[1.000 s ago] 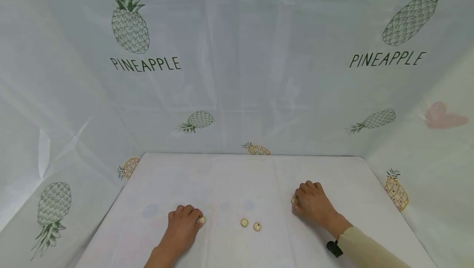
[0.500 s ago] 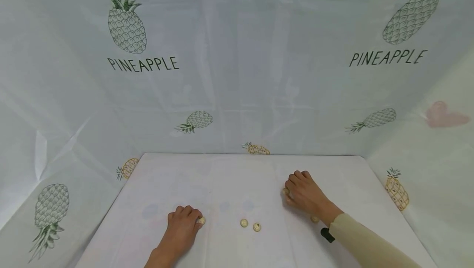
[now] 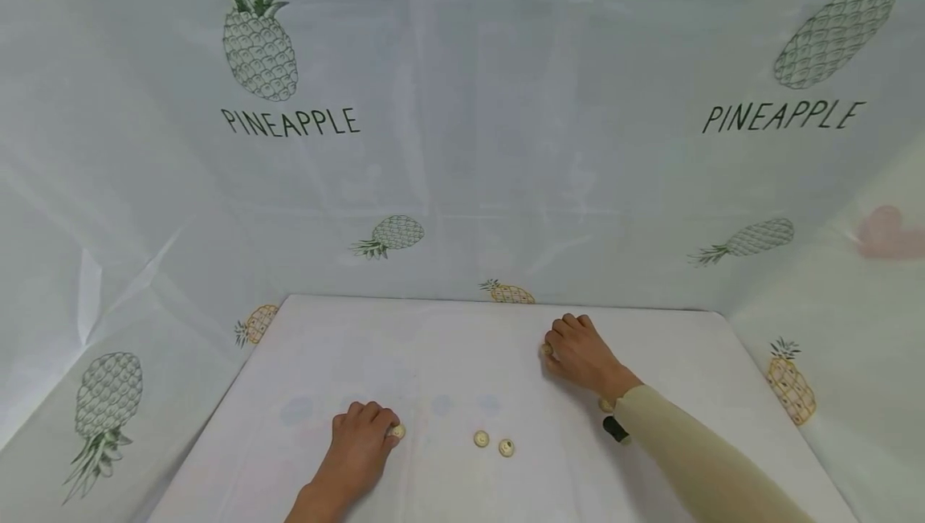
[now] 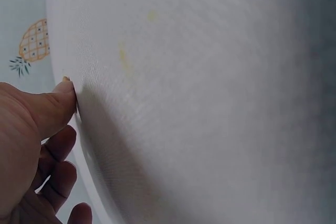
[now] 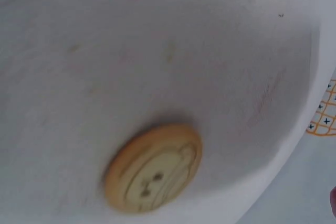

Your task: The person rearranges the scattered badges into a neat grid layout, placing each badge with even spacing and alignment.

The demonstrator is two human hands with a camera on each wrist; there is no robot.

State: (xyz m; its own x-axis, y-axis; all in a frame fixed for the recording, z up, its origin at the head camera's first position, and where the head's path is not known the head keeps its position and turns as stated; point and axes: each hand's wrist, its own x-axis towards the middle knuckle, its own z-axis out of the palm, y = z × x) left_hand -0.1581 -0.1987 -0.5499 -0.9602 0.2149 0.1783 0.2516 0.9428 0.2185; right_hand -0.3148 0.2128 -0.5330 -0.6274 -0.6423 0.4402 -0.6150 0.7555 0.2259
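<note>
My left hand (image 3: 357, 447) rests low over the white table and pinches a small round pale button (image 3: 398, 431) at its thumb side. In the left wrist view, just a thin tan edge shows at the thumb (image 4: 58, 100) tip. Farther out on the right side, my right hand (image 3: 581, 354) grips another button (image 3: 547, 349) between thumb and fingers. A third button (image 3: 605, 405) lies near the right sleeve; in the right wrist view a wooden button (image 5: 152, 169) with two holes and a line drawing lies on the cloth.
Between the hands two more buttons, a left one (image 3: 481, 439) and a right one (image 3: 507, 447), lie apart. A black wrist device (image 3: 615, 429) hangs under the sleeve (image 3: 694, 451). Pineapple-printed sheeting (image 3: 462, 145) walls the table (image 3: 433, 330) at back and sides.
My right hand has moved away from me and slightly left, carrying its button. A button on the table came into sight by the right forearm. My left hand stays about where it was.
</note>
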